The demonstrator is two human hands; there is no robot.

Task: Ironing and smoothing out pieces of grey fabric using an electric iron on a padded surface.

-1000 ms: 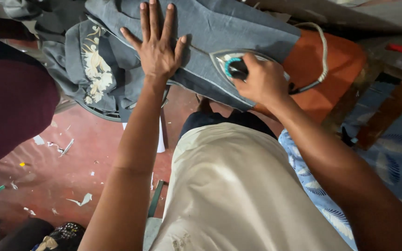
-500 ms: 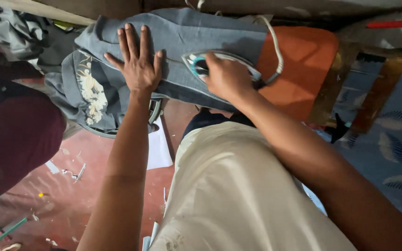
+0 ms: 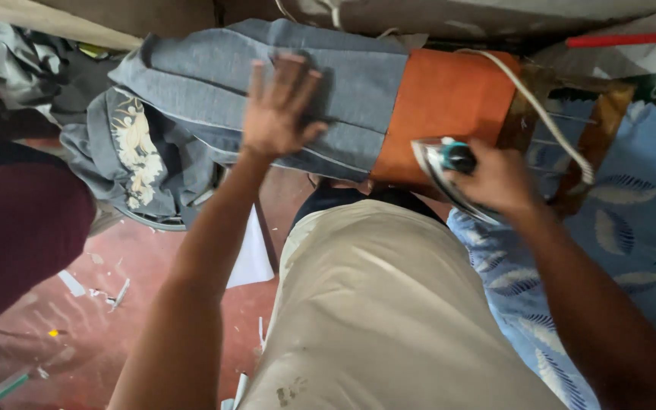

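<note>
Head view, looking straight down: a grey denim-like garment with pale stitching (image 3: 282,83) is spread over an orange padded ironing board (image 3: 449,106), with one end hanging off the board's left side, where a cream embroidered pattern (image 3: 134,156) is seen on a bunched fold. The left hand (image 3: 279,114) is laid flat on the garment, fingers spread wide and nothing gripped, just pressed on the cloth near the board's near edge. The right hand (image 3: 495,178) is wrapped around the handle of a silver electric iron with a teal knob (image 3: 446,171), and the iron is held off the garment, over the near right edge of the orange board, tilted so the soleplate is partly seen. A white power cord (image 3: 540,114) is run from the iron up across the board's right end. So the hands are kept well apart, one on fabric, one closed on the iron. Cream trousers (image 3: 373,304) fill the lower middle of the shot. A blue sheet with a pale leaf print (image 3: 632,228) is seen to the right, a red floor littered with paper scraps (image 3: 77,304) to the left, and a dark maroon cloth (image 3: 17,228) at the far left edge
</note>
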